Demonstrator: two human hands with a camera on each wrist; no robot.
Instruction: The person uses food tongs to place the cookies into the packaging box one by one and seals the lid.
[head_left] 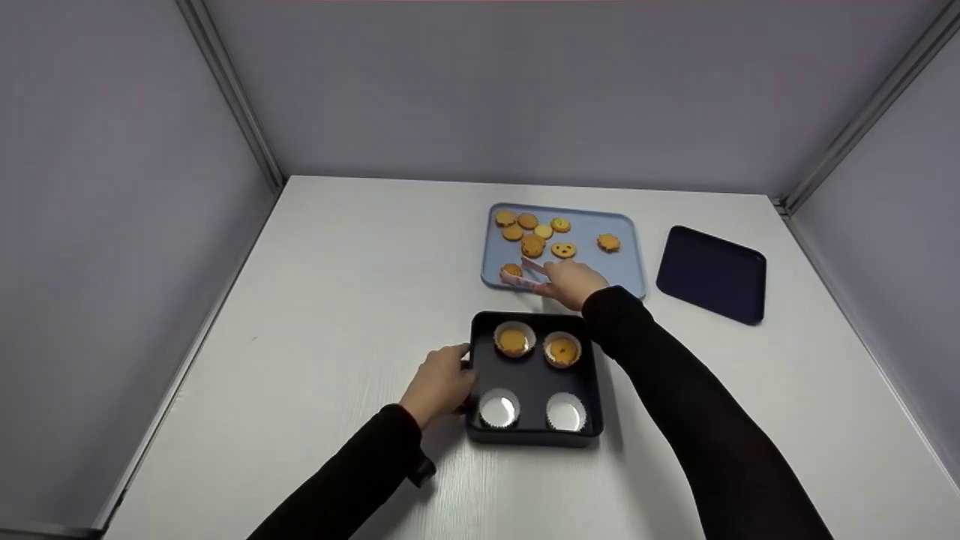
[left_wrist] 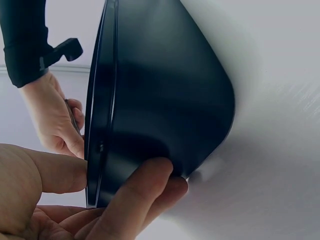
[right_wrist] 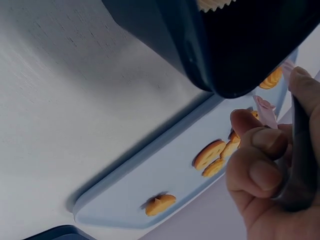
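Observation:
At the left wall of a deep dark square baking pan (head_left: 534, 381), my left hand (head_left: 441, 384) grips the side, thumb by the rim and fingers against the outer wall. Two paper cups at the pan's far end hold a cookie each (head_left: 512, 342); two silvery-white cups (head_left: 499, 409) at the near end hold nothing visible. My right hand (head_left: 574, 283) holds a pair of tongs (right_wrist: 300, 160) with pale pink tips. Those tips stand apart on either side of a round cookie (head_left: 511, 271) at the blue tray's (head_left: 589, 281) near left corner; whether they touch it I cannot tell.
More cookies, some with faces (head_left: 563, 250), lie mostly on the left half of the blue tray, with a lone one (head_left: 608, 242) at its right. A dark navy tray (head_left: 712, 274) rests farther right on the white table (head_left: 337, 300). Grey panels (head_left: 495, 90) enclose the table.

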